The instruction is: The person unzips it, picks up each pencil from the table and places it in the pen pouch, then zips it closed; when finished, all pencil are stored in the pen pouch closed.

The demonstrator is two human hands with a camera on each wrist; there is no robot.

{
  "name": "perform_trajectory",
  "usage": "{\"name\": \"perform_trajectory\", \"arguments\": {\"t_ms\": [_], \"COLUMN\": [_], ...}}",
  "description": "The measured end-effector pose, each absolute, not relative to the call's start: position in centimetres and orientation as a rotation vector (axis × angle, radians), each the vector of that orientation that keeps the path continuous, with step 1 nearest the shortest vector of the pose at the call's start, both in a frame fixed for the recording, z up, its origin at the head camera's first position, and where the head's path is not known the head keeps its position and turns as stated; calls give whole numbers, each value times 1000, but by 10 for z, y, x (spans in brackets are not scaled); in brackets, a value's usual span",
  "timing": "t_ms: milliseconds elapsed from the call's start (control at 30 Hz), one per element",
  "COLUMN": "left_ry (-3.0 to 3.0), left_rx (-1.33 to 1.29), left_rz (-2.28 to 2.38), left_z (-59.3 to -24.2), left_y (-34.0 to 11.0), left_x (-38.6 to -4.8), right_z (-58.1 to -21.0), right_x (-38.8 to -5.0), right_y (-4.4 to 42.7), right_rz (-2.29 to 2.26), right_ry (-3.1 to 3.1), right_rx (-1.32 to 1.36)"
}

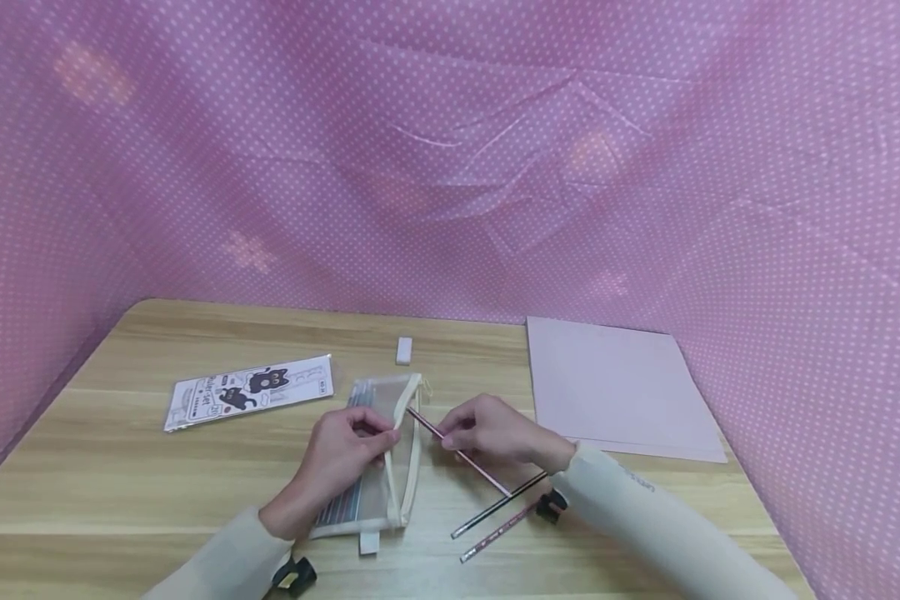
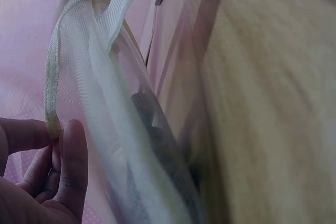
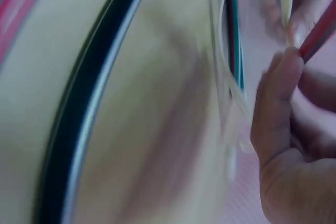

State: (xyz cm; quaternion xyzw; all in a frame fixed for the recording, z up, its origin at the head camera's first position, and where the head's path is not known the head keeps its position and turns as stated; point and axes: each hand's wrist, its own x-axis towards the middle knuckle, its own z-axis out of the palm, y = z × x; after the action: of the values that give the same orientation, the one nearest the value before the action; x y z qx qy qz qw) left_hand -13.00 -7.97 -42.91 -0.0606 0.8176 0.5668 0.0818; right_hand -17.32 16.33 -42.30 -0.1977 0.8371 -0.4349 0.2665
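So we've got a pink dotted curtain all across the far side and down both sides, biggest thing here by miles. Next is the wooden table in front of it. Far right on that we see a pale pink board lying flat.

Our pouch, see-through mesh with cream edging, sits mid-table toward the near side, mouth gaping to the right, and we can make out thin dark and bluish strips through the mesh. The ruler set, with black cats on it, lies off to its far left.

Hands: the right hand pinches a pinkish pencil between thumb and fingers, one end at the pouch's mouth. The left hand pinches the pouch's edging between thumb and finger, near the middle of the mouth.

We also spot a black pencil and a red pencil near right, lying side by side below the right wrist. We can't tell if the held one touches the black one. Smallest is the white eraser, just beyond the pouch.
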Motion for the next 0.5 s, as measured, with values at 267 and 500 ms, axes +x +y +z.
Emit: {"name": "perform_trajectory", "arguments": {"t_ms": [267, 500], "left_ry": [2448, 2442], "left_rx": [-165, -157], "left_rz": [1689, 1718], "left_z": [-429, -430], "left_y": [-81, -82], "left_x": [-131, -132], "right_z": [-439, -448], "right_x": [-174, -169], "right_y": [124, 99], "right_rz": [-1744, -1902], "right_ry": [1778, 1761], "right_rx": [-77, 23]}}
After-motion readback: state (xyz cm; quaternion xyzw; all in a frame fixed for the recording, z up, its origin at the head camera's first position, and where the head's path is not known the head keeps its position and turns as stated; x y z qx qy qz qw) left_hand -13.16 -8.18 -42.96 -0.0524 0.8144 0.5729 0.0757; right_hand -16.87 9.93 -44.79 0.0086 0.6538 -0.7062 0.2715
